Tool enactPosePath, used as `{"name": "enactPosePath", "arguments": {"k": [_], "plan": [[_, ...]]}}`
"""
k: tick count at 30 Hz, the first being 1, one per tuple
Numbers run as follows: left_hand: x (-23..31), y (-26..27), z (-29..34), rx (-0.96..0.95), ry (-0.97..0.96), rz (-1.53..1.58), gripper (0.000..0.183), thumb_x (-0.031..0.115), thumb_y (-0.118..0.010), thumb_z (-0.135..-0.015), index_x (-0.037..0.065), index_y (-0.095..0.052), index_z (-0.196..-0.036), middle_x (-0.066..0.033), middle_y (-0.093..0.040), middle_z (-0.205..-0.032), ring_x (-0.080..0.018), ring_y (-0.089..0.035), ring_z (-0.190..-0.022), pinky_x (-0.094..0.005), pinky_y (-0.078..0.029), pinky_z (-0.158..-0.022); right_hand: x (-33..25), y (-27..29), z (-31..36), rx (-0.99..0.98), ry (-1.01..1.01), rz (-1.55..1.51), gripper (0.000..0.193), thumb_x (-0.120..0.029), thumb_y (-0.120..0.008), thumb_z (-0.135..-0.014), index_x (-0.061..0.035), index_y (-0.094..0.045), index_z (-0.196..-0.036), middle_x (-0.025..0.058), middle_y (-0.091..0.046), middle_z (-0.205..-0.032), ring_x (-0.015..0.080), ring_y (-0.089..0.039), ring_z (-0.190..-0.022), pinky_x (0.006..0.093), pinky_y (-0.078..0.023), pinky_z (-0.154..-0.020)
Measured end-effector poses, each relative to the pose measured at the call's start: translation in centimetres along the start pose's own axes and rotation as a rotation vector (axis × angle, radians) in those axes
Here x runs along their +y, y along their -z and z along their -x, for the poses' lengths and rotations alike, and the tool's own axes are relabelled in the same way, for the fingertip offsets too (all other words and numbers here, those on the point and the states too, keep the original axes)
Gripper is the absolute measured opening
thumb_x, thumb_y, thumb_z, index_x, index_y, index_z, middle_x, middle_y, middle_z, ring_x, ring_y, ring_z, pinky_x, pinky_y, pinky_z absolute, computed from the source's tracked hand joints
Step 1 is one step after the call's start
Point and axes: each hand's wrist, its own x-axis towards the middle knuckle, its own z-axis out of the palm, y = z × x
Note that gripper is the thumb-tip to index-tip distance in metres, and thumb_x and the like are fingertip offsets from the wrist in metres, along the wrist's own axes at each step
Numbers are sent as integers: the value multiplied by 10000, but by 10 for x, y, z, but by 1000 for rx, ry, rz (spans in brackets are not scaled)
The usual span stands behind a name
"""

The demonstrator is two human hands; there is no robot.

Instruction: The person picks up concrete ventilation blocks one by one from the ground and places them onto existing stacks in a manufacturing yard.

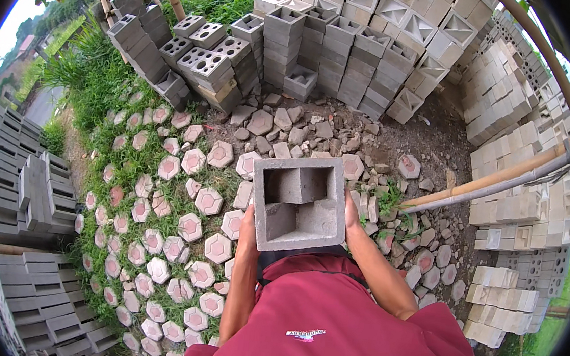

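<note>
Between my two hands I hold a square grey concrete ventilation block (311, 186) in front of my body. Its open face is turned up toward me, showing a raised rim and an angular, stepped hollow inside. My left hand (249, 221) grips the block's left side, and my right hand (351, 212) grips its right side. The fingers of both hands are mostly hidden by the block. Below it lie hexagonal pavers and broken stones.
Stacked grey blocks (283, 45) stand ahead, some with round holes (208, 63). Pale blocks (499, 95) are piled along the right, more grey blocks (30, 186) at left. A bamboo pole (494, 186) slants in from the right. Hexagonal pavers (207, 202) and rubble (296, 128) cover the ground.
</note>
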Motion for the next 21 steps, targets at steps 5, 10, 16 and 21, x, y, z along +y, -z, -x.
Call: {"name": "enactPosePath", "arguments": {"k": [5,10,16,21], "plan": [[5,-7,-58,42,60,134,454,412,-379,-984,33,-592,-1117,-64,-634,-941,-162,-599,-784,-306,-487,-688,-39,-27,-47,50,-112,44,502,-448,-327,-999,-72,-543,-1252,81,-631,-1065,182,-624,-913,321,-526,-782],[23,-41,-135,104,187,157,398,384,-413,-988,46,-603,-1081,0,-593,-857,-93,-532,-725,-252,-427,-643,-56,9,-110,93,-94,-54,429,-397,-375,-993,-73,-556,-1209,83,-630,-1046,186,-624,-893,334,-527,-768],[65,-37,-280,74,200,13,430,371,-394,-997,12,-576,-1145,-8,-574,-987,-100,-504,-875,-247,-405,-781,-74,-20,-237,294,-83,-85,459,-428,-390,-978,-72,-547,-1221,74,-622,-1083,191,-620,-936,346,-520,-807],[107,-17,-427,7,241,-125,457,380,-384,-997,-10,-553,-1164,-47,-569,-1063,-122,-488,-968,-269,-378,-882,-59,-21,-361,400,-140,-98,481,-442,-374,-975,-82,-520,-1259,82,-596,-1151,221,-590,-1024,375,-487,-901]]}}
